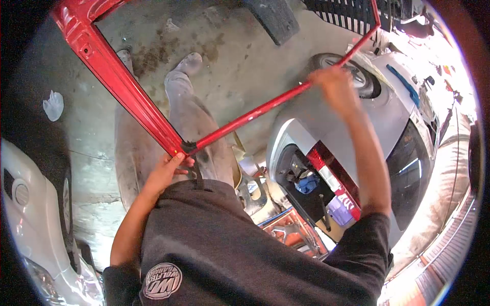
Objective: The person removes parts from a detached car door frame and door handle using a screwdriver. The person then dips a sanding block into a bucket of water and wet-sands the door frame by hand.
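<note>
A red car door (127,86) with a thin window frame (265,107) stretches across in front of me. At its near corner, by a small black piece (189,146), my left hand (171,169) pinches the red metal with the thumb on top and fingers below. My right hand (334,86) is closed around the upper part of the window frame, blurred by motion. Whether anything lies between its fingers and the metal is hidden.
A silver car (306,112) with its tail light (334,178) stands at the right, its wheel (357,81) behind the frame. Another light-coloured car (30,199) is at the left. A crumpled white plastic piece (53,106) lies on the concrete floor (224,56). A dark panel (273,20) is ahead.
</note>
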Demonstrator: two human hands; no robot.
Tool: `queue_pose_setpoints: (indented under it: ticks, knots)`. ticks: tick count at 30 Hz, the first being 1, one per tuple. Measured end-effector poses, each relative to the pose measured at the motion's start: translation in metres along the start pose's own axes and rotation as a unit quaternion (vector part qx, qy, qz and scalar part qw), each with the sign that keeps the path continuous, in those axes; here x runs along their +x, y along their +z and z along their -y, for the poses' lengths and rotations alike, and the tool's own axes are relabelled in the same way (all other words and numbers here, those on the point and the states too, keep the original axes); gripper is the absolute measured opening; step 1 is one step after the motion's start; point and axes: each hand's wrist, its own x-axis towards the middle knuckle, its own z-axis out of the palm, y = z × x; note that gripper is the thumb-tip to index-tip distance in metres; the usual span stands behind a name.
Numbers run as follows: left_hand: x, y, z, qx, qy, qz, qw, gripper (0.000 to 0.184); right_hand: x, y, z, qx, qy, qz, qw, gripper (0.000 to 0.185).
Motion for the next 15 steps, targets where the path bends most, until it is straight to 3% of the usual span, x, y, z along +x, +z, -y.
queue_pose_setpoints:
  ticks: [2, 5, 7, 11, 13, 15]
  knots:
    - [-0.004, 0.003, -0.001, 0.016, 0.008, -0.012, 1.000, 0.034, 0.003, 0.008, -0.042, -0.004, -0.066, -0.074, 0.995, 0.016]
    - [-0.001, 0.004, -0.007, 0.023, 0.033, -0.020, 0.999, 0.036, 0.030, -0.006, 0.017, 0.035, -0.064, 0.109, 0.991, 0.022]
    - [-0.006, 0.005, -0.003, 0.022, 0.031, -0.019, 0.999, 0.037, 0.046, -0.002, 0.076, 0.114, -0.089, 0.151, 0.978, 0.015]
    - [-0.002, 0.007, -0.007, 0.024, 0.034, -0.024, 0.999, 0.035, 0.085, -0.023, 0.170, 0.317, -0.127, 0.209, 0.916, 0.020]
    - [-0.006, 0.008, -0.006, 0.029, 0.030, -0.027, 0.999, 0.034, 0.112, -0.019, 0.200, 0.300, -0.188, 0.289, 0.889, 0.026]
    - [-0.003, 0.009, -0.005, 0.034, 0.033, -0.028, 0.998, 0.034, 0.134, -0.007, 0.218, 0.376, -0.233, 0.325, 0.836, 0.028]
